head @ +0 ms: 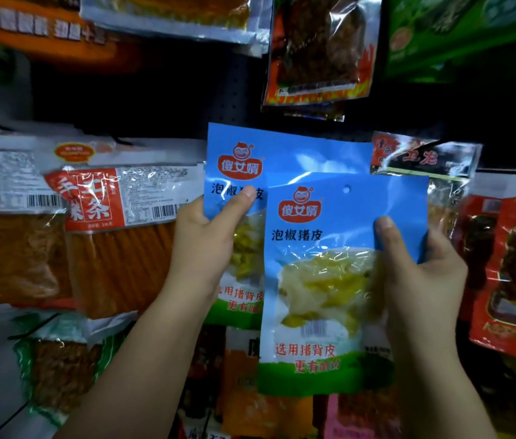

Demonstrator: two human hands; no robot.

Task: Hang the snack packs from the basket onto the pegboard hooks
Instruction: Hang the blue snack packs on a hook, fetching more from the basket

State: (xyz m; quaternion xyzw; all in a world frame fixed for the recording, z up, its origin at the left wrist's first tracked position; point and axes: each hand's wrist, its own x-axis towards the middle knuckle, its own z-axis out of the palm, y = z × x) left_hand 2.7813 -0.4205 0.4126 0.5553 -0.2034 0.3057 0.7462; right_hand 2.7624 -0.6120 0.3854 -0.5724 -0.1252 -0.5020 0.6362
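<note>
1. Two glossy blue plastic snack packs are up before the dark perforated pegboard (231, 90); the left hand (206, 236) pinches the rear blue pack (240, 160) by its left edge, thumb across the front.
2. The right hand (421, 274) grips the front blue pack (323, 274), thumb on its face; no basket shows.
3. Hanging seems in hand; next, its punched hole (346, 188) must meet a hook, and none is visible here.

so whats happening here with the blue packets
A person is stocking a snack display. The left hand grips one blue snack pack up against the dark pegboard, while the right hand holds a second identical blue pack in front of it, its hang hole visible at the top. Other snack packs hang all around. No basket is in view.
</note>
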